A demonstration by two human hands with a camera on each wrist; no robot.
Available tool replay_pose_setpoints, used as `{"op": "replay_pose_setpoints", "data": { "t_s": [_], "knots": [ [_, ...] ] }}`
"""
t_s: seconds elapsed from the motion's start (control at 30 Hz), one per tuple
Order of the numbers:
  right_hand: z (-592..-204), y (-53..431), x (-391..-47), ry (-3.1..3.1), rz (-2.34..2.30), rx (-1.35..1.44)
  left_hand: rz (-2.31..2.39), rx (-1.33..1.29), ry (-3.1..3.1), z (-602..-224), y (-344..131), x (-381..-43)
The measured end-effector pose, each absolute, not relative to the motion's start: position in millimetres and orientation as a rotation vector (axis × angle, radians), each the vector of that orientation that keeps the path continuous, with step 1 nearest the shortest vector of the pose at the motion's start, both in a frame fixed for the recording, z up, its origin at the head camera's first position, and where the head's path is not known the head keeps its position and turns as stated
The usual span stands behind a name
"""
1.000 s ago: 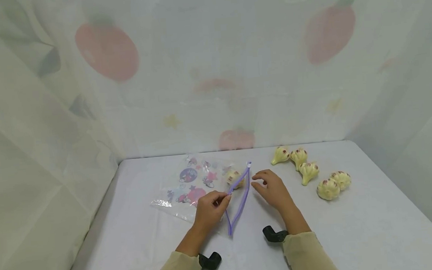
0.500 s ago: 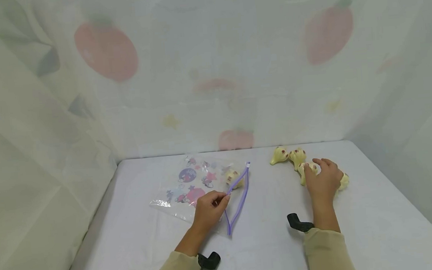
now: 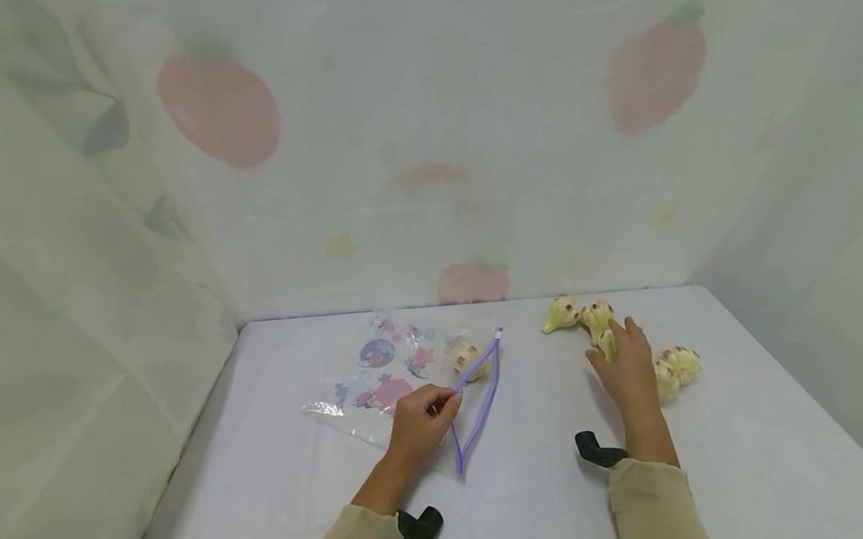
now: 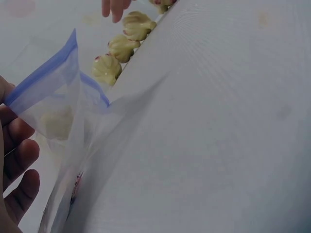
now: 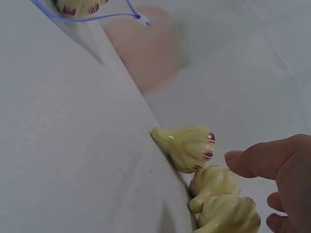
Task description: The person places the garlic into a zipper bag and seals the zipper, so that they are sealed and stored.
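In the head view my left hand (image 3: 421, 420) pinches the purple-edged mouth of a clear zip-lock bag (image 3: 388, 352) printed with pink and purple pictures. Its mouth gapes toward the right, and one garlic bulb (image 3: 468, 360) lies inside. My right hand (image 3: 629, 368) is spread at a garlic bulb (image 3: 608, 344), partly covering it. The right wrist view shows the fingers (image 5: 265, 158) apart from the nearest bulbs, with nothing between them. Two more garlic bulbs (image 3: 559, 315) (image 3: 596, 318) lie just beyond that hand.
To the right of my right hand, two garlic bulbs (image 3: 683, 365) (image 3: 665, 380) sit side by side. A white-covered table (image 3: 537, 496) carries everything. Pale printed curtains (image 3: 422, 136) rise behind it and at both sides.
My right hand has gone from beside the bag's mouth over to the garlic bulbs on the right, then shifted slightly left at one bulb. The left hand keeps its hold on the bag.
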State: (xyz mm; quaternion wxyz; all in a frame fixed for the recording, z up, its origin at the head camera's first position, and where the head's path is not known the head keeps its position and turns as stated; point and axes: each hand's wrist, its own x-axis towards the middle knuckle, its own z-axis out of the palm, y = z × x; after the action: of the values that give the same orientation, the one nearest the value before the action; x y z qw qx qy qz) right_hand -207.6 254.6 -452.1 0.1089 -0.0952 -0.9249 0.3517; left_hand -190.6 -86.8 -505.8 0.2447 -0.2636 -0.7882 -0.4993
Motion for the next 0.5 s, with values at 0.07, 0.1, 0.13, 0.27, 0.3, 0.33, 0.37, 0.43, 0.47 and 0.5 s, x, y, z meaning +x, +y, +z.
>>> {"op": "replay_pose_setpoints", "data": {
  "t_s": [0.07, 0.1, 0.13, 0.27, 0.3, 0.33, 0.37, 0.43, 0.47, 0.5],
  "knots": [
    [-455.7, 256.7, -208.3, -2.802, 1.040, -0.276, -1.362, -0.718, -2.160, -505.7, -86.7, -189.9],
    [-457.6, 257.7, -208.7, -2.831, 1.041, -0.275, -1.359, -0.718, -2.164, -505.4, -86.8, -189.5],
    [-459.2, 258.5, -208.9, -2.849, 1.034, -0.267, -1.358, -0.718, -2.163, -505.7, -86.7, -189.3],
    [-462.5, 257.5, -209.7, -2.823, 1.014, -0.305, -1.339, -0.721, -2.159, -506.4, -86.5, -189.5],
    [-462.8, 256.6, -210.0, -2.808, 1.009, -0.320, -1.334, -0.721, -2.159, -506.6, -86.5, -189.8],
    [-462.9, 255.7, -210.2, -2.792, 1.009, -0.337, -1.332, -0.721, -2.158, -506.7, -86.4, -190.0],
    [-462.8, 254.6, -210.3, -2.774, 1.019, -0.359, -1.327, -0.720, -2.161, -506.7, -86.5, -190.2],
    [-463.0, 253.6, -211.6, -2.759, 1.014, -0.378, -1.326, -0.719, -2.160, -506.4, -86.5, -190.5],
    [-463.1, 253.2, -212.1, -2.755, 1.009, -0.387, -1.329, -0.715, -2.163, -506.2, -86.5, -190.6],
    [-463.0, 252.6, -212.5, -2.751, 1.006, -0.393, -1.329, -0.716, -2.161, -506.0, -86.4, -190.7]
  ]
}}
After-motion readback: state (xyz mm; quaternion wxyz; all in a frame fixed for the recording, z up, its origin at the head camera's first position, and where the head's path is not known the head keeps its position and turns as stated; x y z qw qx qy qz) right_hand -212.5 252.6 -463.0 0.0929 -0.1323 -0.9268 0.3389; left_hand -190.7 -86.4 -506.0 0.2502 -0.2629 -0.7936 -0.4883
